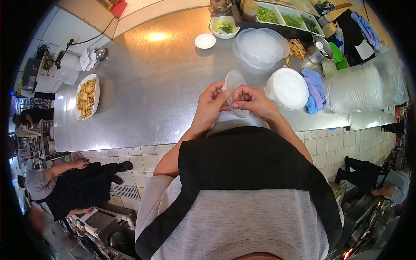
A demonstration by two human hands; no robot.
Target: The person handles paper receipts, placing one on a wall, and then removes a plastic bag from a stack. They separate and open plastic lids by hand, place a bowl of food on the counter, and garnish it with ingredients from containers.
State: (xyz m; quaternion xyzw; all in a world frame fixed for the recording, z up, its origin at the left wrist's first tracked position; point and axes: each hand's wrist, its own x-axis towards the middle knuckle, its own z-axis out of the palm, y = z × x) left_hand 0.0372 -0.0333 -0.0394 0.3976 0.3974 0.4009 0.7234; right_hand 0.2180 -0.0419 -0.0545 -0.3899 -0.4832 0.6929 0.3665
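Over the near edge of the steel counter, my left hand (211, 103) and my right hand (253, 100) both grip a round translucent plastic lid (235, 80). It stands on edge, tilted, with my fingers pinching it from either side. Whether it is one lid or a few pressed together I cannot tell. Just right of my right hand is a round tub with a white lid (291, 89). Beyond my hands lies a stack of clear round lids (259, 45), and a small white bowl (205, 41) sits to its left.
Noodles fill a white oval dish (95, 104) on the counter's left. A bowl with greens (224, 27) stands at the back, near trays of chopped greens (268, 14). Blue cloths (315, 86) and wrapped clear containers (355, 89) lie right. Other people stand behind on both sides.
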